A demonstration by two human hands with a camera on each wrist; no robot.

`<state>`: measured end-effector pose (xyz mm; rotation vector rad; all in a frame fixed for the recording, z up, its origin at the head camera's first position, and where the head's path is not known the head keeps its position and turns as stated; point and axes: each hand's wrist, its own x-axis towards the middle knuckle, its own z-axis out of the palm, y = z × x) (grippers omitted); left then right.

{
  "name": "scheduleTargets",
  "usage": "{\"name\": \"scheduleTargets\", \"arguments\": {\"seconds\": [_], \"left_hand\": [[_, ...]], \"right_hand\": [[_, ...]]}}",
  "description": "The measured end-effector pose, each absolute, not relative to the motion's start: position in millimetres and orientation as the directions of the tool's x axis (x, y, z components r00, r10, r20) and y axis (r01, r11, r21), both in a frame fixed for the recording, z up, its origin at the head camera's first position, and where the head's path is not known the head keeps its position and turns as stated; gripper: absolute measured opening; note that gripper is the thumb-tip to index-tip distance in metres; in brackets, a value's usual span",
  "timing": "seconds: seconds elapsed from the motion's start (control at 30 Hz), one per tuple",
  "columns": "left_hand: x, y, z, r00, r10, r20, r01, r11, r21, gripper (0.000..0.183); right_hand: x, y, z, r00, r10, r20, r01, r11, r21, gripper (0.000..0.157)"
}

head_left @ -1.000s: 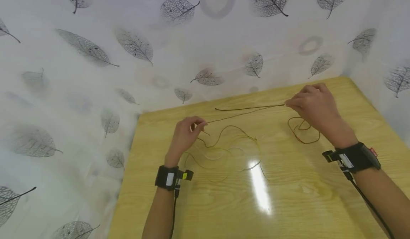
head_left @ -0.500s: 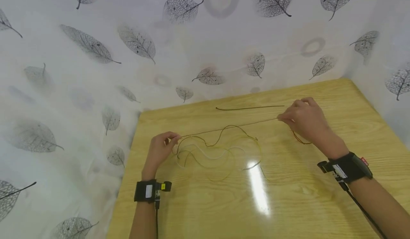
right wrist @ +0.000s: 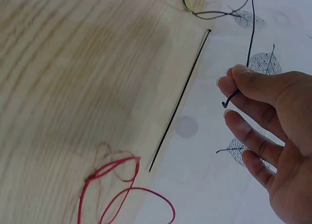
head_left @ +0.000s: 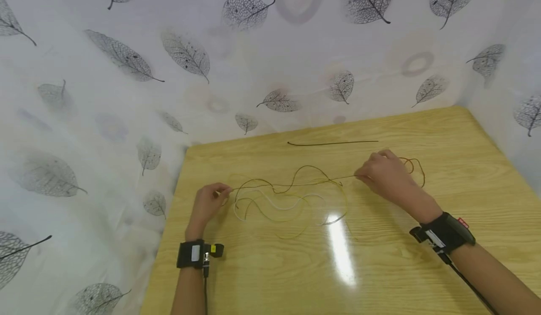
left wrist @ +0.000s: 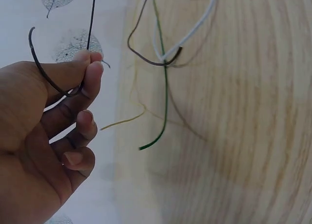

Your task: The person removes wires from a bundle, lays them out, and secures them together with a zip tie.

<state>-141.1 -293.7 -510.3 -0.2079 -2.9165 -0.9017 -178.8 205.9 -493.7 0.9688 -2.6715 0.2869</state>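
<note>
Both hands hold one thin dark wire [left wrist: 91, 26] stretched between them, low over the table. My left hand [head_left: 207, 204] pinches it near one end between thumb and index finger; a curved tail hangs past the fingers in the left wrist view. My right hand [head_left: 386, 174] pinches the other end the same way, and a short hooked tip sticks out below its thumb in the right wrist view. Under the stretched wire lie loose curved wires: a white one [head_left: 281, 208], a green one [left wrist: 165, 97] and yellow ones [head_left: 310, 218]. A wavy brown wire [head_left: 306, 166] crosses behind it.
Another dark wire [head_left: 334, 143] lies nearly straight along the back of the wood-grain table [head_left: 296, 277]. Beyond the right hand is a loosely looped red wire [right wrist: 114, 163]. A leaf-patterned wall covering [head_left: 236, 61] rises behind and at the sides.
Both hands have come down toward the table and nearer me, the left also moving left, drawing the wire out straighter. The dark wire at the back now lies separate from the right hand.
</note>
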Motion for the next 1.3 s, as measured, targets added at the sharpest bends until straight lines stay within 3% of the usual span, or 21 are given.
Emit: {"name": "scheduleTargets", "arguments": {"seconds": [0.17, 0.53, 0.9, 1.3], "left_hand": [[-142, -291, -516, -0.994, 0.108, 0.036, 0.108, 0.807, 0.580, 0.014], [-140, -287, -520, -0.994, 0.091, -0.068, 0.032, 0.802, 0.596, 0.012], [-142, -278, -523, -0.990, 0.130, -0.052, 0.075, 0.806, 0.587, 0.013], [-145, -273, -525, -0.990, 0.117, -0.073, 0.057, 0.832, 0.552, 0.011]], "right_hand": [[-174, 196, -504, -0.760, -0.608, 0.231, -0.643, 0.755, -0.128, 0.013], [-169, 189, -513, -0.799, -0.584, 0.145, -0.601, 0.774, -0.196, 0.021], [-166, 186, -518, -0.784, -0.595, 0.176, -0.621, 0.757, -0.203, 0.023], [-173, 206, -499, -0.815, -0.546, 0.192, -0.578, 0.782, -0.231, 0.021]]}}
